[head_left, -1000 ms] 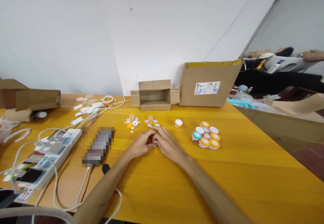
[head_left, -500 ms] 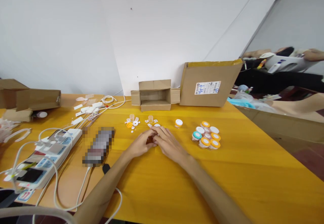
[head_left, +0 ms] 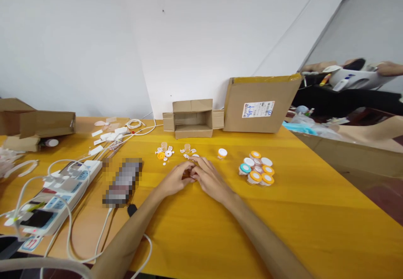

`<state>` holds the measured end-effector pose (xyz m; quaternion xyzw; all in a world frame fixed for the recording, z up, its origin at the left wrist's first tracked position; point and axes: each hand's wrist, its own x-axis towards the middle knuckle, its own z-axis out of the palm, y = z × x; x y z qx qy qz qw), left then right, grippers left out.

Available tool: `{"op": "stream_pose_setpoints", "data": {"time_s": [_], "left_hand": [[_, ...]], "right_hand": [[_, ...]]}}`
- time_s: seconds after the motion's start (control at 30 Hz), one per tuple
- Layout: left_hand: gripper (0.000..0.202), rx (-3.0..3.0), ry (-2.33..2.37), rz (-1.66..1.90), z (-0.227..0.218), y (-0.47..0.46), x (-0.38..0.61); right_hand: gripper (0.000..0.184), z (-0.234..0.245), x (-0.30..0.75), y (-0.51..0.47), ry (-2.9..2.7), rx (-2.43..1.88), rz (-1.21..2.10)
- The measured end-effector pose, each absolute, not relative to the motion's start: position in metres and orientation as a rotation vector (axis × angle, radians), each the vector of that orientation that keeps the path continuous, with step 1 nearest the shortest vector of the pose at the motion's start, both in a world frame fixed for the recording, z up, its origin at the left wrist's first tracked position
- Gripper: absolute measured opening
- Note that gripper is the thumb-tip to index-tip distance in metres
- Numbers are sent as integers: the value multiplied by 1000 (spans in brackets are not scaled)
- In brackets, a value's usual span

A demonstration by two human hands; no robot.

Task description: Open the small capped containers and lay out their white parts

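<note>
My left hand [head_left: 176,179] and my right hand [head_left: 208,178] meet over the middle of the table, fingertips together and closed. Whatever they hold between them is hidden by the fingers. Just beyond the fingers lies a white disc [head_left: 195,156], partly covered by my right hand. Behind it stands a small clear cup [head_left: 187,148] with small white pieces on both sides. Farther left, another clear cup [head_left: 164,146] stands near an orange ring [head_left: 161,156] and a white ring [head_left: 168,153]. A single white-lidded cup [head_left: 222,153] stands to the right of my hands.
Several lidded cups [head_left: 255,177] are grouped on the right. An open cardboard box [head_left: 193,121] and a larger carton [head_left: 261,106] stand against the wall. On the left are a phone [head_left: 123,182], a power strip [head_left: 64,199] and loose white cables. A person's hand [head_left: 389,69] shows far right.
Both hands stay in nearly the same place, with only a slight shift of the right fingers. The things on the table have not moved.
</note>
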<state>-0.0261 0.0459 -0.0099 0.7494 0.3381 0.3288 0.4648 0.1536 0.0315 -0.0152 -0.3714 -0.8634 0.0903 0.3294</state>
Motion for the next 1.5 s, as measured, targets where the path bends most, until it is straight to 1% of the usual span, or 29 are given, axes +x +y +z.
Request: {"op": "stream_pose_setpoints", "data": {"time_s": [0.33,0.53,0.77,0.97,1.13,1.2,1.37,1.5], "left_hand": [[21,1854,826,819,-7,48,-28],[27,1904,1011,935,-12,55,-39],[26,1912,1098,964,-16,58,-41],[22,1895,1049,979,-12,57,-39],[28,1934,1085,1104,-4,57,-41],[28,1955,1139,1137,-3,58,-43],[23,2099,1272,1054,-8,60,-48],[25,2261,1279,970,-13,59,-46]], "right_hand": [[17,-17,153,36,-2056,-983,399],[15,-22,158,42,-2000,-1062,316],[17,-29,157,40,-2150,-1096,170],[16,-27,157,40,-2127,-1086,171],[18,-26,157,41,-2068,-1108,177],[17,-26,157,41,-2057,-1116,181],[7,-26,157,39,-2113,-1126,190],[8,-28,157,40,-2168,-1155,173]]}}
